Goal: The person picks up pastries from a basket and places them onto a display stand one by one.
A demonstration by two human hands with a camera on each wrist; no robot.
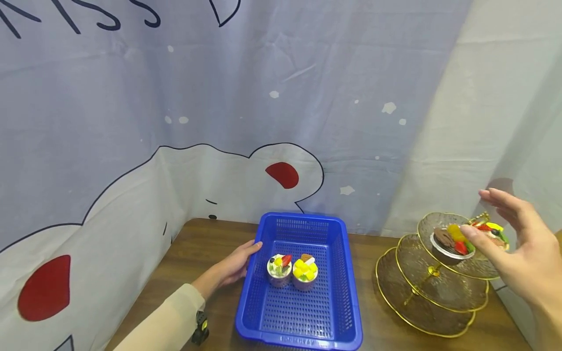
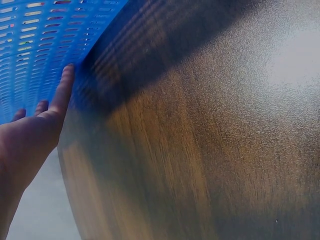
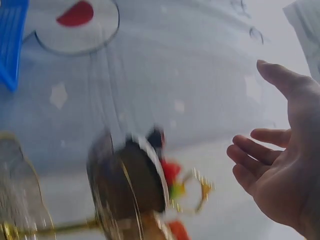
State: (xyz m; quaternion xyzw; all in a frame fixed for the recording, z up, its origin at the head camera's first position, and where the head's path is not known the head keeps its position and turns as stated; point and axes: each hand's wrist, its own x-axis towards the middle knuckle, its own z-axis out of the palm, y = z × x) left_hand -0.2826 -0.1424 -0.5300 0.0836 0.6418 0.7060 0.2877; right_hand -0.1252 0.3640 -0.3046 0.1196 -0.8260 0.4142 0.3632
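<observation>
A blue plastic basket (image 1: 303, 304) holds two toy dessert cups side by side: a cup with strawberry and cream (image 1: 279, 269), and a cup with yellow cubes (image 1: 305, 272). My left hand (image 1: 234, 263) holds the basket's left side, thumb at the rim; in the left wrist view, fingers (image 2: 63, 90) lie along the outer wall. At right stands a three-tier glass stand (image 1: 432, 287) with gold edges. Its top tier carries a chocolate dessert cup (image 1: 450, 243) and a second fruit-topped cup (image 1: 491, 231), partly hidden. Beside them my right hand (image 1: 527, 243) hovers, empty, fingers apart.
Everything stands on a brown wooden table (image 1: 189, 263). Behind hangs a pale blue and white printed curtain (image 1: 246, 97). A gold ring handle (image 3: 200, 192) rises above the stand's top tier.
</observation>
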